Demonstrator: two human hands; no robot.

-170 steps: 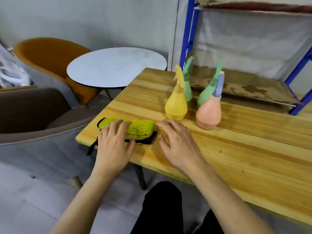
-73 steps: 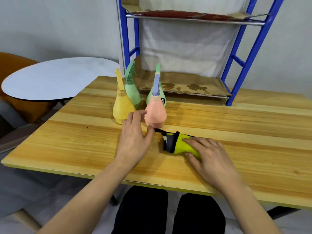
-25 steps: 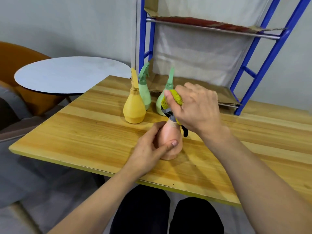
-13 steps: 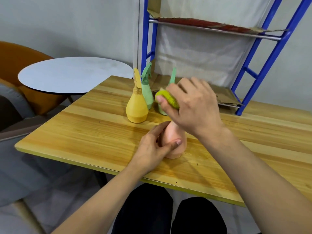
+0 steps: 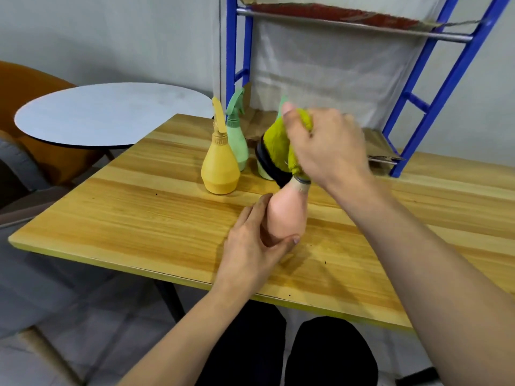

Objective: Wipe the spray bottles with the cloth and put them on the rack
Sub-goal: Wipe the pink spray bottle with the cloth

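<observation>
The pink spray bottle (image 5: 287, 215) has its nozzle hidden under the cloth (image 5: 280, 147) and the blurred right hand (image 5: 327, 147); behind the cloth, a green bottle (image 5: 264, 172) shows only its base and tip; the rack (image 5: 446, 79) is cut off at the top edge

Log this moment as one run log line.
step: wiping | left hand: steadies pink spray bottle on wooden table | right hand: rubs green cloth over its top | rack: no bottles

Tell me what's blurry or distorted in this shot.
Head view: the right hand and green cloth are motion-smeared; the left hand, pink bottle and yellow bottle look fairly sharp; wide-angle lens splays the blue rack posts.
</observation>
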